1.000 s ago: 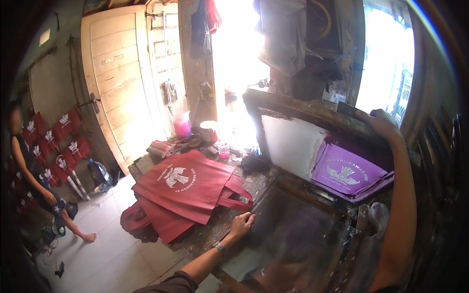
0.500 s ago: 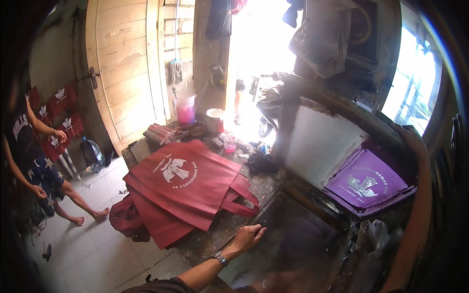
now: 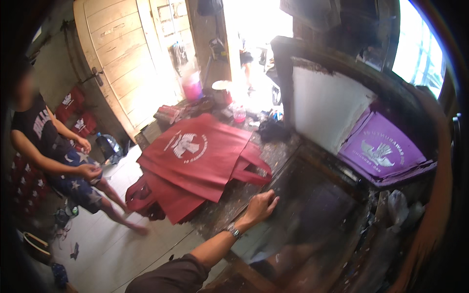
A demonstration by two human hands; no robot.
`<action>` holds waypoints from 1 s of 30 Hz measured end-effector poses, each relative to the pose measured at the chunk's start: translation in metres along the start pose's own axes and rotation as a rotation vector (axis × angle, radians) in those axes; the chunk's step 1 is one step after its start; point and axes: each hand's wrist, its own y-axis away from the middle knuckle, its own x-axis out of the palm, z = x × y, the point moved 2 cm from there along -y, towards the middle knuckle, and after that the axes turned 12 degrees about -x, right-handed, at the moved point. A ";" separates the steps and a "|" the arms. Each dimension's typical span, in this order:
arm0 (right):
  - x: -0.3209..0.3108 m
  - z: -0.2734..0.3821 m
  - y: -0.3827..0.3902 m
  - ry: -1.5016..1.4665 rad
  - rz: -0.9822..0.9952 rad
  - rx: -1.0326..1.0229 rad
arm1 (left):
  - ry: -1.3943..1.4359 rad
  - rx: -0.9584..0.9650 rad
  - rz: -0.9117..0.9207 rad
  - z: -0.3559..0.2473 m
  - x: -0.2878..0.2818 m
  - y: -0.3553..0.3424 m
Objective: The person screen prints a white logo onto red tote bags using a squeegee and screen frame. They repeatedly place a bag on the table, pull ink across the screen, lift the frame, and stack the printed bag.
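Nearby, flat red bags [image 3: 198,163], pink-filled cup [image 3: 239,115].

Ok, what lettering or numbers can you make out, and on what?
Wording not copied out.
Top red bag: white letters and digits around a winged emblem.
Purple panel of the raised frame: pale lettering, mirrored.
Co-worker's dark top: pale letters, partly blurred.
Red bags by the wall: white print, too small to read.

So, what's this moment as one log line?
left hand: loosely curled, near dark board; right hand: at raised screen frame, grip unclear; red bags: piled
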 end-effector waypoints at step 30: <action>-0.030 0.083 0.058 -0.015 -0.086 0.050 | -0.410 -0.107 0.280 -0.028 -0.177 0.053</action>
